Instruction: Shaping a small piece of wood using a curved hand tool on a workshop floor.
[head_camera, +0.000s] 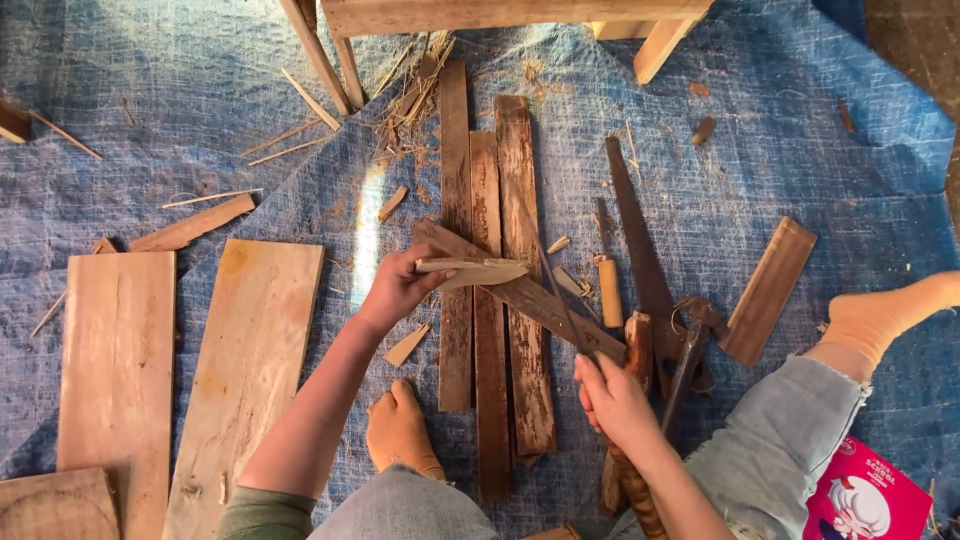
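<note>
My left hand (398, 287) grips a short, pale, pointed piece of wood (472, 270) and holds it level above a diagonal brown slat (540, 305). My right hand (612, 400) is closed around the dark, banded handle (632, 490) of a long knife. Its thin blade (556, 290), seen edge-on, runs up and left until it meets the pointed end of the piece. Both hands hover over several weathered slats (490, 380) lying side by side on a blue tarp (800, 150).
Two wide pale planks (250, 370) (115, 360) lie at left. Right of the slats lie a hand saw (640, 250), a wooden-handled chisel (608, 290), a hammer (688, 350) and a short board (768, 290). A wooden frame (500, 15) stands at the top. My orange-socked feet (400, 432) (880, 315) rest on the tarp. A pink package (865, 500) lies bottom right.
</note>
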